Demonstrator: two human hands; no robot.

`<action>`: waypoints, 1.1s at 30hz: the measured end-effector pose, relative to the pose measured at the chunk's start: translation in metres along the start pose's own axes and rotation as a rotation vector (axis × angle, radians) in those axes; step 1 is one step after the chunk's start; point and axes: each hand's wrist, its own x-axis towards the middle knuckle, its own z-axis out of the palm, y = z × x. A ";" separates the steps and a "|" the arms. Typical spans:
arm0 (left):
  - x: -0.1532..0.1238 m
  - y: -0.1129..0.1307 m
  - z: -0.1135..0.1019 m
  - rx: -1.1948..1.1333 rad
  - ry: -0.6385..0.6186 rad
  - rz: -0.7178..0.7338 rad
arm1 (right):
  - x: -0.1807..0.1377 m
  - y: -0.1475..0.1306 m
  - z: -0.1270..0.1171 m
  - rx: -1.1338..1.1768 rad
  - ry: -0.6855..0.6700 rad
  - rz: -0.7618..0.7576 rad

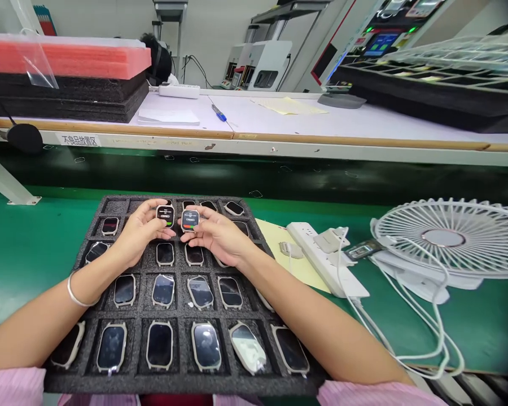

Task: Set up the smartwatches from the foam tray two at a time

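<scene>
Each hand's fingers pinch a glossy square watch [165, 215] (screens lit) over black foam tray [110, 205].

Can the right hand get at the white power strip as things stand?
Probably not right away: the right hand is holding a lit watch over the foam tray. The power strip lies just to its right on the belt, nothing between.

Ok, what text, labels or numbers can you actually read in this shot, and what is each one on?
"不良品放置区": white label on the front edge of the back bench.
Lit watch in the left hand: screen text too small to read.
Lit watch in the right hand: also too small.
Monitor at the back: blurred, unreadable.
</scene>
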 end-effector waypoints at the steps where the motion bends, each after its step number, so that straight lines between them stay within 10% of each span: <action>1: 0.001 -0.002 0.000 -0.012 0.008 -0.016 | 0.000 0.001 -0.001 -0.007 0.011 -0.008; 33: 0.002 -0.012 0.000 -0.040 -0.021 0.025 | -0.002 0.006 0.001 -0.132 -0.046 -0.186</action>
